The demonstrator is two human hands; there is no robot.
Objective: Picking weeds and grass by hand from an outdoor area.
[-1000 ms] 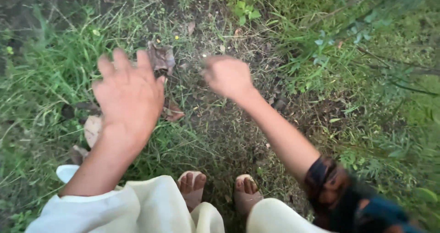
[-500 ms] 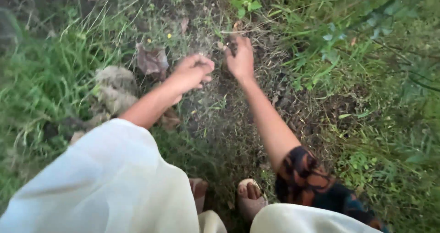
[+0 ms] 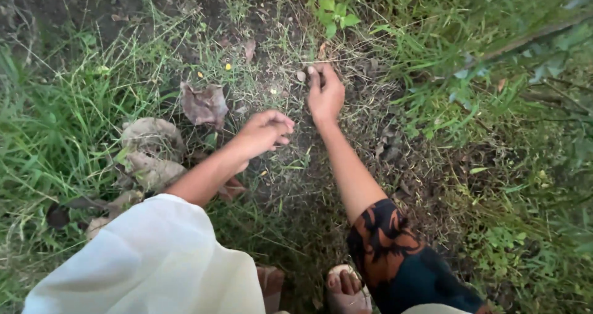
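Note:
Both of my arms reach down to a patch of bare soil with thin dry grass (image 3: 290, 159). My right hand (image 3: 324, 94) is farther out, with its fingertips pressed together into a tuft of dry grass stems (image 3: 321, 65) on the ground. My left hand (image 3: 265, 131) hovers just short of it and to the left, knuckles up and fingers curled in. Nothing shows inside the left hand. A white sleeve (image 3: 154, 264) covers my left arm and a dark patterned sleeve (image 3: 395, 258) my right.
Dead brown leaves (image 3: 204, 104) and crumpled grey ones (image 3: 151, 147) lie left of the hands. Tall green grass (image 3: 55, 122) stands at left and leafy weeds (image 3: 494, 91) at right. My bare toes (image 3: 346, 283) show at the bottom edge.
My left hand has swung from spread open at left to curled near the right hand. My right hand reached forward to the grass tuft and has stayed there.

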